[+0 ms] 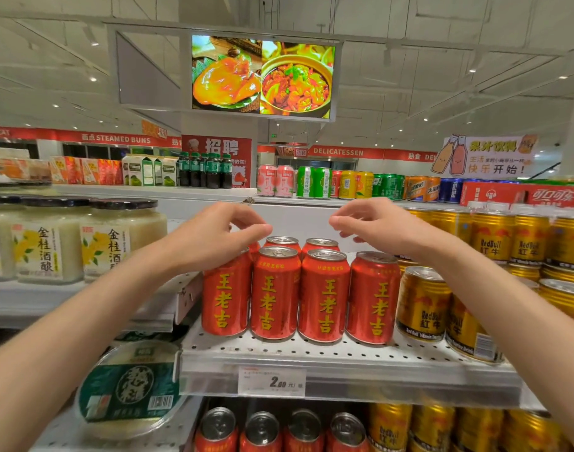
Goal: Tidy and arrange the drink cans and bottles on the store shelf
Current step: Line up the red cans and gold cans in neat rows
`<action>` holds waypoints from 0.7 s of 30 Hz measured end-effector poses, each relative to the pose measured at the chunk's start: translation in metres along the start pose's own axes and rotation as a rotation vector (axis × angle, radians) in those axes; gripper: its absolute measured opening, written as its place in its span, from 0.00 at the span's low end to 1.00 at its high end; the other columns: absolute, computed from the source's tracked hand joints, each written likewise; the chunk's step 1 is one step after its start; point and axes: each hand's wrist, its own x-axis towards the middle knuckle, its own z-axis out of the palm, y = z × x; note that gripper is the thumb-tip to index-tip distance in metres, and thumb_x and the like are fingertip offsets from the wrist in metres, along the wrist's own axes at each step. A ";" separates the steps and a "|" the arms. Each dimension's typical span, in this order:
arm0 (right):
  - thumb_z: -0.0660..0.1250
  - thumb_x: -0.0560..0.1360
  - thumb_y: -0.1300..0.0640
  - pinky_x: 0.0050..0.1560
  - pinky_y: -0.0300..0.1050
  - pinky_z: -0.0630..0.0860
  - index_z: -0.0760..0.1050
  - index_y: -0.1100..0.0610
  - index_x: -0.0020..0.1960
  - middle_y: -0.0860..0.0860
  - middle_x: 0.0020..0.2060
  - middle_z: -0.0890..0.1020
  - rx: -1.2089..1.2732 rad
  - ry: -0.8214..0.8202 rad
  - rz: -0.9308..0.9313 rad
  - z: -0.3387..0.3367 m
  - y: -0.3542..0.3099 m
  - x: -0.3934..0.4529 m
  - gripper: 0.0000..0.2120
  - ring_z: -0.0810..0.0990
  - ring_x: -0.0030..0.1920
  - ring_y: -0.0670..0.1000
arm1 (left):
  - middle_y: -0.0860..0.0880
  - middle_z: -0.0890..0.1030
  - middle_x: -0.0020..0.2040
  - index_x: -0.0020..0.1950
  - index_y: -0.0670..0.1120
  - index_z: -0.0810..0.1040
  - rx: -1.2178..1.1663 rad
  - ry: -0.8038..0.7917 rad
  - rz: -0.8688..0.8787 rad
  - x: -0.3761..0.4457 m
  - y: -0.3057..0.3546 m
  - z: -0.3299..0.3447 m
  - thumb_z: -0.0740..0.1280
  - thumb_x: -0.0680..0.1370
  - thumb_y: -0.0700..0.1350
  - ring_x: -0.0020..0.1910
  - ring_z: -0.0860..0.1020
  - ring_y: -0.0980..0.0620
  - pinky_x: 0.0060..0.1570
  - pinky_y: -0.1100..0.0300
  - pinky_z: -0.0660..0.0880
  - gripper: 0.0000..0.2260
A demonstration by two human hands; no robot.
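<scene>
Several red herbal-tea cans [323,295] with yellow characters stand upright in rows on a white perforated shelf [311,352]. My left hand [214,236] hovers over the leftmost red can [225,298], fingers loosely curled and holding nothing. My right hand [386,225] floats above the rightmost red can [372,296], fingers loosely bent, also holding nothing. Gold Red Bull cans [422,303] stand right beside the red ones, partly hidden by my right forearm.
Glass jars of rice wine [47,243] fill the shelf to the left. A round green-labelled tub [132,389] lies lower left. More red and gold cans [263,429] sit on the shelf below. A price tag [272,381] hangs on the shelf edge. Assorted cans [311,181] line the far counter.
</scene>
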 end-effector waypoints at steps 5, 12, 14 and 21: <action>0.62 0.77 0.34 0.54 0.40 0.78 0.80 0.44 0.59 0.37 0.52 0.83 -0.031 0.032 -0.084 0.010 0.002 -0.040 0.20 0.80 0.54 0.36 | 0.58 0.78 0.52 0.61 0.56 0.79 0.220 -0.018 0.154 -0.024 0.015 0.013 0.53 0.76 0.72 0.53 0.75 0.59 0.56 0.56 0.74 0.27; 0.63 0.66 0.26 0.60 0.48 0.80 0.68 0.43 0.74 0.43 0.65 0.71 -0.083 0.062 -0.033 0.026 0.016 -0.076 0.40 0.76 0.61 0.46 | 0.54 0.77 0.60 0.74 0.56 0.70 0.509 -0.015 0.204 -0.033 0.011 0.029 0.48 0.73 0.77 0.58 0.73 0.53 0.61 0.52 0.70 0.38; 0.65 0.67 0.29 0.59 0.49 0.81 0.64 0.43 0.75 0.43 0.65 0.69 -0.082 0.042 -0.002 0.028 0.020 -0.083 0.40 0.76 0.61 0.46 | 0.55 0.77 0.59 0.73 0.56 0.70 0.525 -0.001 0.207 -0.034 0.011 0.031 0.48 0.73 0.76 0.57 0.74 0.53 0.60 0.52 0.70 0.37; 0.68 0.74 0.38 0.61 0.46 0.79 0.65 0.46 0.76 0.45 0.65 0.70 -0.113 0.100 -0.054 0.033 0.026 -0.083 0.33 0.75 0.62 0.47 | 0.55 0.77 0.59 0.73 0.57 0.72 0.520 0.023 0.192 -0.035 0.011 0.033 0.49 0.73 0.76 0.57 0.74 0.53 0.59 0.52 0.70 0.37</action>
